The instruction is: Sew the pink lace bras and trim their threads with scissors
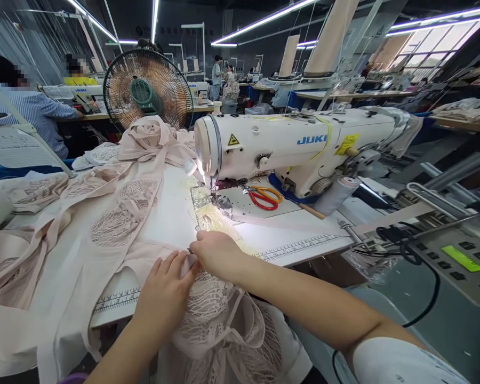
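Observation:
My left hand (164,285) grips a piece of beige fabric (138,256) at the front edge of the white sewing table (172,213). Close against it, my right hand (216,255) is closed at the same spot. A small dark tip shows at its fingertips, but what it holds is too hidden to name. Beige lace garment pieces (212,298) hang below both hands over my lap. Beyond my hands stands a white JUKI sewing machine (272,141), its needle area lit. Red and orange-handled scissors (266,197) lie on its bed.
A chain of beige lace pieces (124,208) spreads across the table's left side. Behind it stands a large fan (146,93). A thread cone (338,194) lies right of the machine, near a control panel (460,261). A person in a striped shirt (32,114) sits at left.

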### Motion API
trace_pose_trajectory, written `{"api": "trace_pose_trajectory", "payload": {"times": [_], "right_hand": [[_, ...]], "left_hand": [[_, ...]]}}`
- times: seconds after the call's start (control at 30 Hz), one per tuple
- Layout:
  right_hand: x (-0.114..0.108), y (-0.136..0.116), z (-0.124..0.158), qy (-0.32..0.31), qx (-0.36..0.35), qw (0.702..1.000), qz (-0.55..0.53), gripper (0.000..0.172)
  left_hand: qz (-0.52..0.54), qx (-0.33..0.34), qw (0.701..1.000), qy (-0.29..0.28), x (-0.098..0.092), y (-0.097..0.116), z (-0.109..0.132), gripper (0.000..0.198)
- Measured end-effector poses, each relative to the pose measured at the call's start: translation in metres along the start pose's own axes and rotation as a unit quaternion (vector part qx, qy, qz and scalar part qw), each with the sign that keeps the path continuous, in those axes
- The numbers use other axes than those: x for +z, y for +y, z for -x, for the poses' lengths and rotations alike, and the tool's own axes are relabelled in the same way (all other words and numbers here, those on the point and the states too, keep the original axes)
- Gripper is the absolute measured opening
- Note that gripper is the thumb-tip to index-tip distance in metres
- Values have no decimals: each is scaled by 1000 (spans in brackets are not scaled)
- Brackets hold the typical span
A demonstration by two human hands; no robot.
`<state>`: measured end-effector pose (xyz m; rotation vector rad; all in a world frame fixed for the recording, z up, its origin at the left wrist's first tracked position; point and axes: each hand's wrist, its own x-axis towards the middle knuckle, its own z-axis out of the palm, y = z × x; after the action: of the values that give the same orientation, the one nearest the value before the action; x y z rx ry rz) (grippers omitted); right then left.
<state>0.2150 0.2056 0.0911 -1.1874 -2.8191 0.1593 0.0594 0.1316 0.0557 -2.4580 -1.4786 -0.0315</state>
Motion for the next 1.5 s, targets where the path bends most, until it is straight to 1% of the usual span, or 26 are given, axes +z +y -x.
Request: {"api": "trace_pose_trajectory", "payload": {"times": [0.17, 0.23, 0.33, 0.43, 0.57, 0.73, 0.87, 1.0, 1.1, 1.2, 1.33, 1.43, 1.5], "right_hand": [[-9, 4, 4, -39, -26, 998, 35, 15], [-13, 5, 6, -48, -24, 998, 45, 14], [-14, 5, 6, -32, -3, 999, 37, 15], [-10, 2, 0, -21, 0, 1000, 23, 14], [-7, 0, -4, -27, -8, 999, 14, 14], [-14, 8, 7, -49, -14, 998, 40, 15], [-14, 11, 21, -20, 20, 999, 23, 14], [-4, 7, 37, 11, 75, 997, -30, 17], [6, 5, 45, 30, 95, 993, -64, 19], [14, 7, 44, 41, 90, 994, -47, 20], [22, 9, 35, 59, 75, 995, -8, 19], [22, 9, 30, 58, 48, 997, 5, 16], [17, 8, 29, 44, 28, 999, 12, 15]], "left_hand": [[16, -7, 1000, 4, -2, 0, -2, 58], [18, -7, 1000, 6, -2, 1, -2, 58], [11, -5, 1000, 10, -2, 1, -1, 58], [7, -4, 1000, 5, 0, 1, -1, 56], [3, -1, 1000, -4, 1, 0, -1, 58], [13, -7, 1000, -15, -2, 1, -1, 58], [19, -11, 1000, -13, -2, 1, -1, 59], [15, -10, 1000, -5, -2, 2, -1, 58], [4, -7, 1000, -10, -2, 1, -2, 60], [-17, 8, 1000, -9, -2, 0, -2, 60], [-28, 19, 999, 0, -1, 0, -3, 58], [-27, 21, 999, 8, 1, -1, -2, 58], [-27, 25, 999, 14, 2, -2, -2, 56]]}}
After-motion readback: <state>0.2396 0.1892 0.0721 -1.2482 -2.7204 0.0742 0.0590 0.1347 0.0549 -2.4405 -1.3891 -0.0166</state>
